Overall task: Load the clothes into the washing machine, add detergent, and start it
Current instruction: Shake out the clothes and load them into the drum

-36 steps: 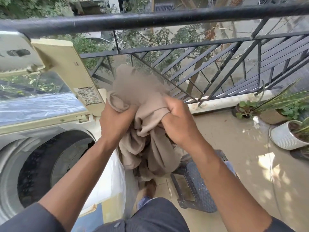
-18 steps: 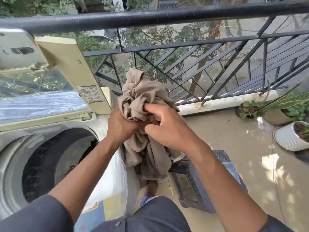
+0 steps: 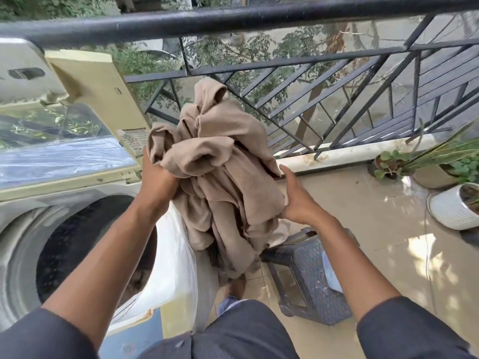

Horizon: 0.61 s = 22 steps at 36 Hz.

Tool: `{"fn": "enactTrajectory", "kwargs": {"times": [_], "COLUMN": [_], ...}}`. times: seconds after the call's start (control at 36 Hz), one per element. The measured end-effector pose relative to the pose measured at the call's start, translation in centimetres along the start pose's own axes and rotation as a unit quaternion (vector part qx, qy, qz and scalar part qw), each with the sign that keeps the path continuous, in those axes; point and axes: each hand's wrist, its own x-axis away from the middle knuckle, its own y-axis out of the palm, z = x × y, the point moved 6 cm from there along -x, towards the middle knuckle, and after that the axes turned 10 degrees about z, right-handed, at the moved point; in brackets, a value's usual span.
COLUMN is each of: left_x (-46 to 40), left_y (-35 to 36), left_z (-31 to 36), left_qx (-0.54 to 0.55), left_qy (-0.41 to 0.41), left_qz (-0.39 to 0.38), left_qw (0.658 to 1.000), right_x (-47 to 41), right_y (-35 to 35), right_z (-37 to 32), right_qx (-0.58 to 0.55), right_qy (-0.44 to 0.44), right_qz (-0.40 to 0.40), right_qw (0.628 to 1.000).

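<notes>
Head view: the left hand [image 3: 158,177] clutches the bunched beige garment [image 3: 223,161], the right hand [image 3: 295,200] cups its side with fingers relaxed, keeping it gathered just right of the washing machine's open drum [image 3: 77,244].

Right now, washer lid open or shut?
Open. The lid is tipped up toward the railing, and the dark drum opening is exposed below it. The beige garment is not in yet.
</notes>
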Motion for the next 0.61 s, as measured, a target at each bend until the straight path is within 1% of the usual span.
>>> {"fn": "enactTrajectory", "kwargs": {"times": [0.03,0.08,0.14,0.17,0.22,0.28,0.36,0.44,0.53,0.61], "left_x": [0.0,0.0,-0.1,-0.1,0.0,0.0,-0.2,-0.5,-0.5,0.0], "left_y": [-0.1,-0.1,-0.1,-0.1,-0.2,-0.4,-0.8,-1.5,-1.6,-1.6], "left_z": [0.1,0.2,0.5,0.5,0.7,0.8,1.0,1.4,2.7,3.4], "left_qx": [0.005,0.018,0.043,0.049,0.058,0.058,0.04,-0.009,-0.061,-0.058], "left_qy": [-0.002,-0.013,-0.012,-0.006,-0.003,-0.002,0.009,0.043,0.106,0.13], "left_qz": [0.0,-0.003,-0.007,-0.008,-0.011,-0.009,0.0,0.016,0.006,-0.005], "left_qw": [1.0,1.0,0.999,0.999,0.998,0.998,0.999,0.999,0.992,0.99], "right_x": [-0.4,-1.1,-1.8,-1.8,-1.3,-0.9,-1.1,-1.4,-0.9,-0.2], "right_y": [0.9,2.6,4.2,5.0,6.6,7.6,7.7,6.5,4.0,0.5], "right_z": [0.6,1.0,1.3,1.5,1.6,1.3,0.5,0.3,0.1,-1.4], "right_qx": [0.01,-0.002,-0.048,-0.079,-0.134,-0.188,-0.222,-0.194,-0.248,-0.31], "right_qy": [0.018,0.037,0.053,0.074,0.136,0.169,0.165,0.15,0.157,0.147], "right_qz": [-0.019,-0.029,-0.031,-0.048,-0.106,-0.126,-0.093,-0.036,0.023,0.093], "right_qw": [1.0,0.999,0.997,0.993,0.976,0.959,0.957,0.969,0.956,0.935]}}
